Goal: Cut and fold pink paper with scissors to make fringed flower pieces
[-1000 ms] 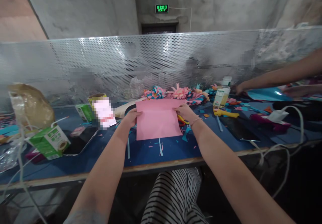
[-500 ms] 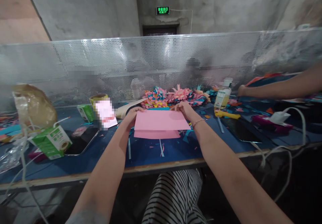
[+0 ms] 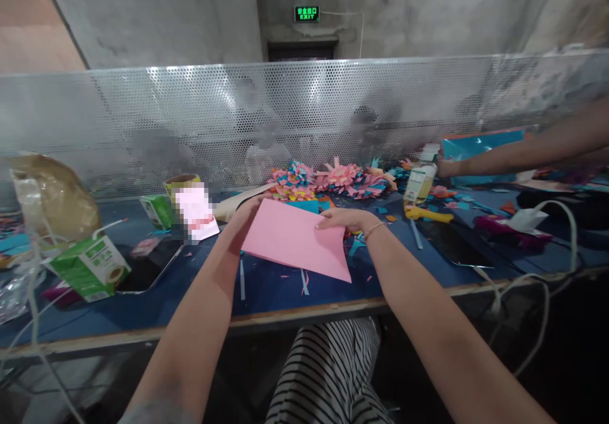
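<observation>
Pink paper (image 3: 292,237), tilted with its right side lower, is held above the blue tabletop. My right hand (image 3: 349,219) pinches its upper right part, thumb on top and fingers beneath. At the upper left edge is my left hand (image 3: 248,208), gripping the paper from behind, its fingers mostly hidden. Beyond the paper a strip of blue paper (image 3: 306,206) shows. Thin pale strips (image 3: 242,281) lie on the table below.
Fringed paper flowers (image 3: 342,176) are heaped behind my hands. To the right stand a glue bottle (image 3: 421,176), a yellow-handled tool (image 3: 428,214) and a dark phone (image 3: 454,246). Left are a green drink carton (image 3: 90,268) and a tape roll (image 3: 183,181). A co-worker's arm (image 3: 514,154) reaches in.
The pink paper has turned clockwise and its two visible layers now lie almost together. My right hand has shifted onto its face. At right, the co-worker's arm has moved and a blue sheet shows.
</observation>
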A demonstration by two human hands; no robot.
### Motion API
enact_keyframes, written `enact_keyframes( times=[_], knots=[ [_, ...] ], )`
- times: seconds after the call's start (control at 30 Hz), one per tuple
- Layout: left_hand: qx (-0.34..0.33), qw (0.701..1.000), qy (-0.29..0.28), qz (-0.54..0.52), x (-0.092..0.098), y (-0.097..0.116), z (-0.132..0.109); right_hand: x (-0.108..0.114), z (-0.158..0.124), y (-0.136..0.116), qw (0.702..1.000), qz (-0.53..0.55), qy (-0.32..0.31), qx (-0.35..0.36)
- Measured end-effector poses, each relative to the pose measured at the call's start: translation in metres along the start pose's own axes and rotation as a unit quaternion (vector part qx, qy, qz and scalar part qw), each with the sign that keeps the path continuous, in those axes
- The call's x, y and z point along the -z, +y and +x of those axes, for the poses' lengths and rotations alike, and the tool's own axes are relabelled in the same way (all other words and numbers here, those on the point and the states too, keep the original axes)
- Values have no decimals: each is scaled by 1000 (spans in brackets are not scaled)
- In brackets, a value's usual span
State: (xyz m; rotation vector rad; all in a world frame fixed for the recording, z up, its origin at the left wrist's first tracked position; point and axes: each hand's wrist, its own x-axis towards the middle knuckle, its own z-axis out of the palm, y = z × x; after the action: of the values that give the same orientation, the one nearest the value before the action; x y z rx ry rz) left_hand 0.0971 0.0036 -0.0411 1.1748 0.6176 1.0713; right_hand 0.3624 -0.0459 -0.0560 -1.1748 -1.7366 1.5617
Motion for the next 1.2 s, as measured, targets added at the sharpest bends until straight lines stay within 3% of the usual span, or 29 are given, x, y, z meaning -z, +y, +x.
enact_keyframes(
  times=[0.17,0.27,0.53,0.77,1.2],
  knots=[
    [30,997,57,-43,3,4,-3,-2,3,-4,995,71,55,52],
    [-9,994,98,-43,1,3,-7,-4,5,-6,981,133,106,90],
    [-29,997,74,6,-23,-12,-6,-8,23,-1,939,222,216,150],
    [-54,990,114,61,-22,-25,0,-18,34,4,953,193,209,105],
    [-38,993,81,70,-32,-27,-1,-9,41,12,951,98,235,173]
  ],
)
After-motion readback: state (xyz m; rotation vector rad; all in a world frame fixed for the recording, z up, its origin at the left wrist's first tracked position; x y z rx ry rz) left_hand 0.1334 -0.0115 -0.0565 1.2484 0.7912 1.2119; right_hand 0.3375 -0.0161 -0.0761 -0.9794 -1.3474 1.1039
